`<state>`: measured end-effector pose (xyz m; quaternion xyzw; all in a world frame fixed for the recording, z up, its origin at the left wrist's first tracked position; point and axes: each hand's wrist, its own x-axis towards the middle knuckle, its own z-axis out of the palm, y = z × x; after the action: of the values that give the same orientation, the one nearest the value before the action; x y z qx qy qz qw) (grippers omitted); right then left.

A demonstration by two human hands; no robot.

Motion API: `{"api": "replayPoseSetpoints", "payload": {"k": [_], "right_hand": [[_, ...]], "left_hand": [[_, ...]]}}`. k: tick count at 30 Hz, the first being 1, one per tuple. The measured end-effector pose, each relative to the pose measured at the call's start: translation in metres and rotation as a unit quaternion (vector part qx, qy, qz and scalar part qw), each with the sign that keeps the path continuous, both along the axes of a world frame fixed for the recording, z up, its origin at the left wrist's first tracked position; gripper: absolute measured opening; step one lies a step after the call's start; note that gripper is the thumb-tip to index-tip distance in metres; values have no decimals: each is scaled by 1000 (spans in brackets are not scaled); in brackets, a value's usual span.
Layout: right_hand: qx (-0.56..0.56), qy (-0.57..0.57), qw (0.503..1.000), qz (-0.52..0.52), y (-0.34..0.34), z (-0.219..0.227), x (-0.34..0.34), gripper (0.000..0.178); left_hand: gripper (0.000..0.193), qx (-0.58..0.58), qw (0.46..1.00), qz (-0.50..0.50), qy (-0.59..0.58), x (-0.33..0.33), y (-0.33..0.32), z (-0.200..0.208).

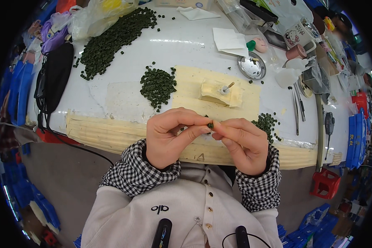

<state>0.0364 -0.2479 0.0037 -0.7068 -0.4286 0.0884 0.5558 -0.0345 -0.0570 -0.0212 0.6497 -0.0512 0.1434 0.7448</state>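
In front of my chest, my left hand [167,134] and my right hand [246,142] meet fingertip to fingertip. Between them is a small dark green piece [210,125], pinched by thumb and forefinger on both sides and mostly hidden by the fingers. Similar small, roundish green pieces form a middle heap [158,86] beyond my left hand. More lie in a small pile [267,125] beside my right hand. Just past my fingers stands a cream, tape-wrapped block [211,96] with a short brown stick [231,85] set in a whitish lump on it.
A larger heap of green pieces [105,47] spreads at the far left. At right are a round metal dish [251,67], tweezers [295,111], a white mug [298,34] and clear boxes. A black pouch [58,78] lies left. Padded cream edging [111,132] lines the table front.
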Motion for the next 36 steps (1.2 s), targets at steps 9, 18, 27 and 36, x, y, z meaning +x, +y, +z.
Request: {"api": "replayPoseSetpoints", "payload": {"k": [9,18,27,36], "right_hand": [[3,12,1000,5,-1,1,0,33],[7,5,1000,13,-2,0,1,34],[7,5,1000,11,-2,0,1,32],[-6,6,1000,11,-2,0,1,31]], "left_hand": [[17,-19,1000,6,-6,0,-2,-1],[19,19,1000,5,-15,0,-1,-1],[20,36,999,14,-33,1,0,-2],[20,50,998,16,-39,2,1,1]]}}
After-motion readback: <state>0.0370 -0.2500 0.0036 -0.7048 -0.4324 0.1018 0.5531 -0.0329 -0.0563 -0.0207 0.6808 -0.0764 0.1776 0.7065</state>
